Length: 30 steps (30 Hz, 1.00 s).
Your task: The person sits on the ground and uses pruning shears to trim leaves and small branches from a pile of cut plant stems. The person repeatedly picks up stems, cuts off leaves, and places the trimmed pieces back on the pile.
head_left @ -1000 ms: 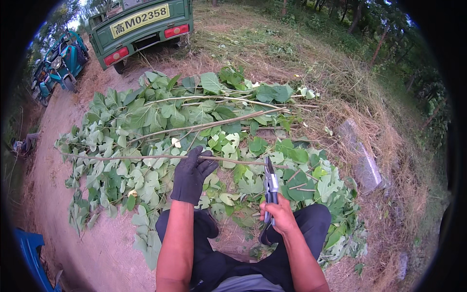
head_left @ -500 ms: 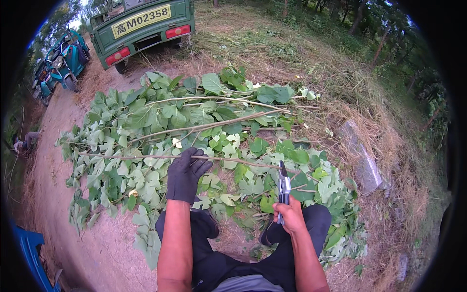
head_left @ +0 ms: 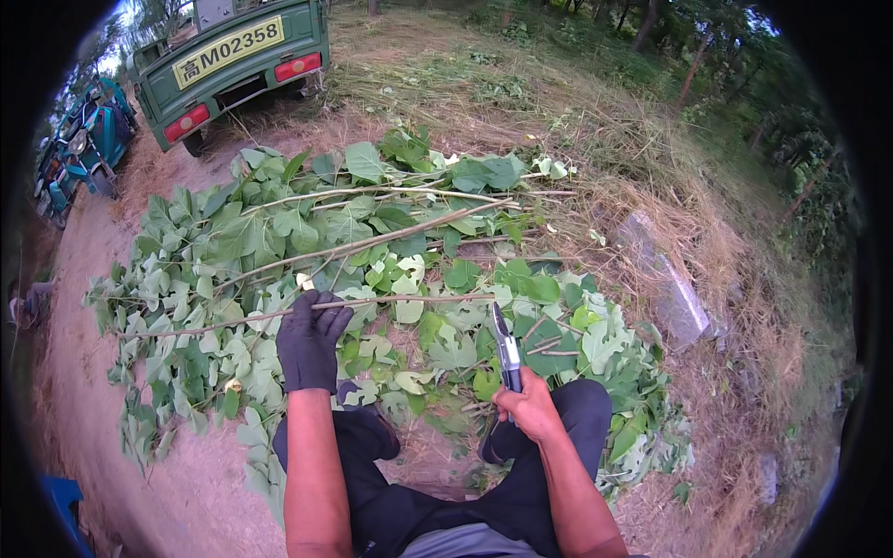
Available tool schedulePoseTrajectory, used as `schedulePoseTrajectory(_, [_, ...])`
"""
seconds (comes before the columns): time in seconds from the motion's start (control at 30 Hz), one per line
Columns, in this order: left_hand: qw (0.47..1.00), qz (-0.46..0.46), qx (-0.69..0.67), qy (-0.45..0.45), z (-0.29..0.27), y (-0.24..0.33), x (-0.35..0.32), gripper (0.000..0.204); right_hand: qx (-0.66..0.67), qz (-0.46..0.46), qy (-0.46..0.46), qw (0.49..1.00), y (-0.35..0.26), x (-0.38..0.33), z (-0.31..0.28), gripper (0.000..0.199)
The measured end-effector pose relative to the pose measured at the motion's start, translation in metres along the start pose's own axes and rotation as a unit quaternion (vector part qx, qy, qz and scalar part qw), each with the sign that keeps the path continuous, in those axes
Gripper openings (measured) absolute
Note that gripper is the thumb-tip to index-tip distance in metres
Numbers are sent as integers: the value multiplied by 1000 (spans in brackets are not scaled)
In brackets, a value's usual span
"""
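My left hand (head_left: 310, 346), in a dark glove, is closed around a long thin branch (head_left: 400, 299). The branch lies nearly level across the leaf pile, its leafy left part among the other foliage. In my bare right hand (head_left: 528, 405) is a pair of pruning shears (head_left: 508, 350), gripped by the handles with the blades pointing up and away from me. The blade tips are right at the branch's right end. Several short cut stick pieces (head_left: 551, 346) rest on the leaves just right of the shears.
Broad green leaves (head_left: 265, 232) and longer cut branches (head_left: 372, 240) cover the ground before my knees. A green cargo vehicle (head_left: 233, 70) stands at the far left, a teal vehicle (head_left: 93, 139) beyond it. A pale stone block (head_left: 684, 312) lies in dry grass to the right.
The branch ends at the shears now; half a second ago it ran on past the blades to the right. A short piece lies there. The whole view has shifted, with the scene further left.
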<state>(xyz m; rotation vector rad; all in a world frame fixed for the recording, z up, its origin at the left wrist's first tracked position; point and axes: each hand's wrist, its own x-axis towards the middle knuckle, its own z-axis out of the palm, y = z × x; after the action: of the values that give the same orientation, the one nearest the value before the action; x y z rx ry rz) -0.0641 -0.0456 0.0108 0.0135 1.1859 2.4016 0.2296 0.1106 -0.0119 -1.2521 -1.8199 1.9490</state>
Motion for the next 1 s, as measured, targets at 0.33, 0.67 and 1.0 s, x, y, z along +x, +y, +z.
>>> schedulePoseTrajectory(0.33, [999,-28,-22,-4,5,-5,-3,35,58,5,-178,982,0,-1,26,53])
schedulePoseTrajectory(0.67, [997,-57,4,-48,6,-9,-8,35,129,-17,-135,982,-23,-1,47,46])
schedulePoseTrajectory(1.0, [990,-93,36,-102,10,-9,-14,35,228,32,-84,970,-31,2,61,29])
